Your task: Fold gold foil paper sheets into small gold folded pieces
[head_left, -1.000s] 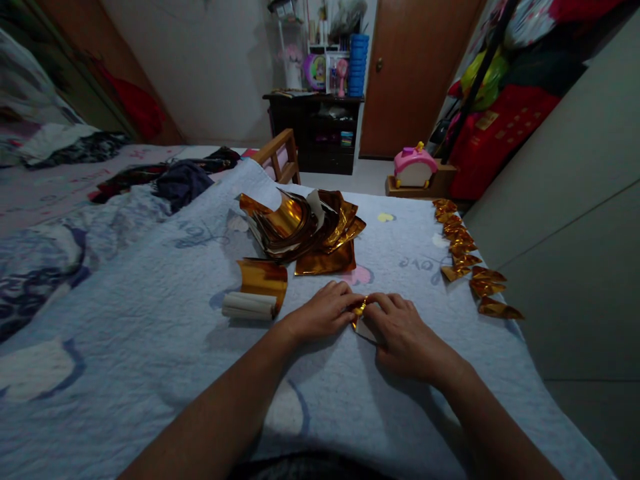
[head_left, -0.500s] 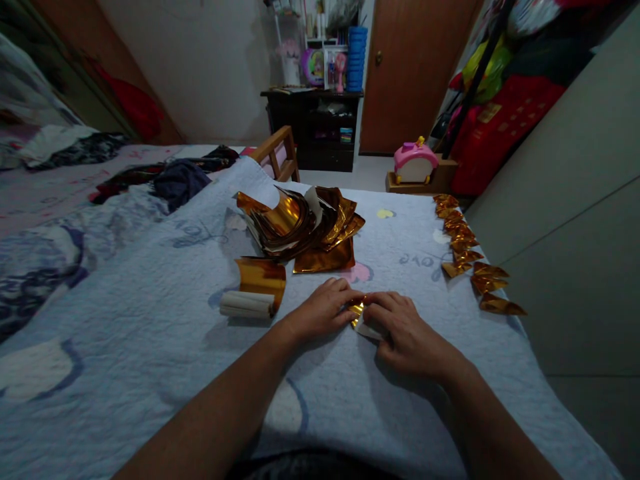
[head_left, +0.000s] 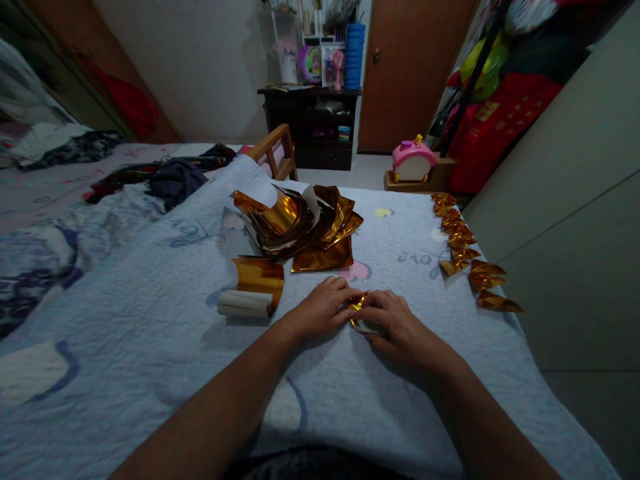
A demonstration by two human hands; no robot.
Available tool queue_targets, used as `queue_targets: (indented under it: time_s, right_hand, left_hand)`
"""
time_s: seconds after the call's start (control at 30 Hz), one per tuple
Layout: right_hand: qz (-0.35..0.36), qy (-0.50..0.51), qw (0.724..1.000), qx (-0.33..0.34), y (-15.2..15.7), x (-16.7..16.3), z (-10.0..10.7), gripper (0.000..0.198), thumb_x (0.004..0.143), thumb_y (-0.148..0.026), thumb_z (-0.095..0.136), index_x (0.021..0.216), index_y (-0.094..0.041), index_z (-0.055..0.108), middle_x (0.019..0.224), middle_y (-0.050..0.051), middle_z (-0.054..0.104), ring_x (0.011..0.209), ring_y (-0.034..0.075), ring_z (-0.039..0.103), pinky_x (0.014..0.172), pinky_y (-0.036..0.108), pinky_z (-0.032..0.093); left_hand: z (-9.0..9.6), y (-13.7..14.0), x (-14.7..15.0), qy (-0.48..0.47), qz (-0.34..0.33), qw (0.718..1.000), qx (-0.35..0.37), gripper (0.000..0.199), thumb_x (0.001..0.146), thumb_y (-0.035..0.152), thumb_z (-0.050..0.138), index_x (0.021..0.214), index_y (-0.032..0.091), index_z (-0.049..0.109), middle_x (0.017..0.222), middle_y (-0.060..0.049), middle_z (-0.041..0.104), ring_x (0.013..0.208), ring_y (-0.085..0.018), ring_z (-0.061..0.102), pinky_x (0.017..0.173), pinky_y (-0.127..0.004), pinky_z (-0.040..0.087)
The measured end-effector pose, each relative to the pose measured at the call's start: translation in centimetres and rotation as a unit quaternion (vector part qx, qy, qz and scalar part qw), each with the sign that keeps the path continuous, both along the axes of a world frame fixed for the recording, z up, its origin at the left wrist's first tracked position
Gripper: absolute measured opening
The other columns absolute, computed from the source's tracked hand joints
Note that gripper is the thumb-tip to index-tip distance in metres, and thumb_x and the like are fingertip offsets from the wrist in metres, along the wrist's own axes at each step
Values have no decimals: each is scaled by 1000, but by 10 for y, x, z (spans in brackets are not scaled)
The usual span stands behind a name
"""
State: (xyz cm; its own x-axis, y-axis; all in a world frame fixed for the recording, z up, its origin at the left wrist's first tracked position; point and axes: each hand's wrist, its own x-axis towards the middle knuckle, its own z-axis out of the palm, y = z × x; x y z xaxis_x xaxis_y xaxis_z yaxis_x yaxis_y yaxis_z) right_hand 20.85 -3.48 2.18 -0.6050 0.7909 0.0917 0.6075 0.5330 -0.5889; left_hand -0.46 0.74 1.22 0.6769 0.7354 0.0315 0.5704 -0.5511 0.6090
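Head view, gold paper (head_left: pixel 357 305): lower middle of the frame, on the blue cloth (head_left: pixel 200 373).
Fingers: left hand (head_left: pixel 325 307) and right hand (head_left: pixel 400 328) nearly closed, pinching it from either side.
Handling: likely light, soft, slippery, quick to crease; best taken by the edges.
Look: shiny gold, pale patch showing.
Folded pieces (head_left: pixel 457 230): right, in a row.
Gold pile (head_left: pixel 285 217): centre, curled loose sheets.

Mirror-like gloss flashes from a fanned stack of curved gold paper sheets (head_left: pixel 286 212), their backs matt and off-white. A small folded gold-and-white paper piece (head_left: pixel 357 305) shows me the same foil-like shine. The pale-blue printed cloth cover (head_left: pixel 165 333) looks matt and softly textured, the tall brown wooden door (head_left: pixel 415 73) and rounded pink-and-white plastic toy (head_left: pixel 413 160) both smooth.
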Motion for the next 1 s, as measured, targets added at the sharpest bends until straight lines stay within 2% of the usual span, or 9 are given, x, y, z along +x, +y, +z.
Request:
queue_targets:
  time_s: [0.17,0.3,0.37,0.5,0.6,0.77,1.0]
  right_hand:
    - [-3,-6,1000,22,2,0,-3,33,87,-10,64,113,-28,72,110,6,63,107,22,53,95,41,41]
    - [3,-9,1000,22,4,1,-5,29,86,-9,64,108,-26,73,110,6,63,107,22,52,94,40,41]
    - [3,-10,1000,18,4,1,-5,29,86,-10,64,109,-26,72,110,6,63,107,23,52,94,40,41]
    - [4,-2,1000,6,4,2,-3,30,88,-11,64,112,-27,71,111,6,63,108,22,53,96,40,42]
    - [4,10,1000,-5,5,4,0,26,87,-10,63,108,-25,69,115,6,65,111,22,54,98,41,43]
    - [-17,63,997,-31,9,6,1,15,86,-8,62,91,-21,67,101,4,69,100,20,60,92,37,47]
    - [-76,35,996,-21,12,1,-5,16,90,-11,60,90,-22,71,93,5,68,93,20,60,86,36,46]
  left_hand:
    - [2,1,-1,2,-7,1000,-6,32,94,23,54,124,20,65,103,-7,57,104,-24,50,94,-37,44]
    - [6,2,-7,5,-44,999,-21,50,84,12,55,133,23,59,104,-6,55,106,-23,50,97,-37,43]
    - [7,2,-9,0,-51,998,-25,51,85,15,58,135,23,57,106,-6,55,107,-24,49,97,-37,43]
    - [6,1,-8,-7,-36,999,-32,39,93,26,57,132,24,59,109,-6,56,109,-24,49,98,-38,42]
    - [3,0,-5,-4,-18,999,-28,39,92,26,61,131,25,59,110,-6,57,109,-24,49,99,-38,42]
    - [1,0,-3,1,-4,1000,-25,43,88,22,64,131,25,60,109,-6,57,109,-24,50,98,-39,43]
    - [2,0,-2,3,1,1000,-25,43,87,23,65,130,25,61,109,-6,58,109,-25,50,98,-40,43]
